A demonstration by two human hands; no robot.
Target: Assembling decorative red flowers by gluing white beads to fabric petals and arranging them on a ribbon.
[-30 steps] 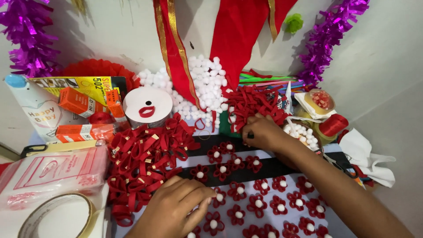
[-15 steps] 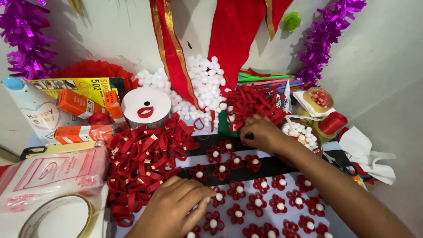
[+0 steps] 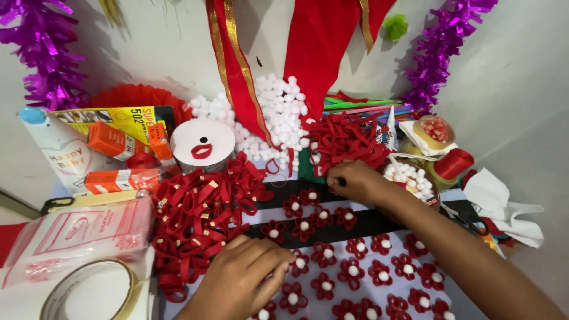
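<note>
Red felt flowers with white pompom centres (image 3: 325, 253) cover the striped cloth as a person works among them. The right hand (image 3: 354, 181), fingers curled together, reaches into the loose heap of red felt strips (image 3: 347, 141) just past its fingertips, seemingly pinching something small and dark, though exactly what cannot be told. The left hand (image 3: 240, 281) rests with fingers bent and close together, their tips touching a flower beside the mound of red felt loops (image 3: 201, 213). Picking cleanly likely means lifting one strip free without dragging its neighbours, while the other hand steadies the finished rows. Compared with half a second earlier, both hands have barely shifted; only the view has tipped slightly.
</note>
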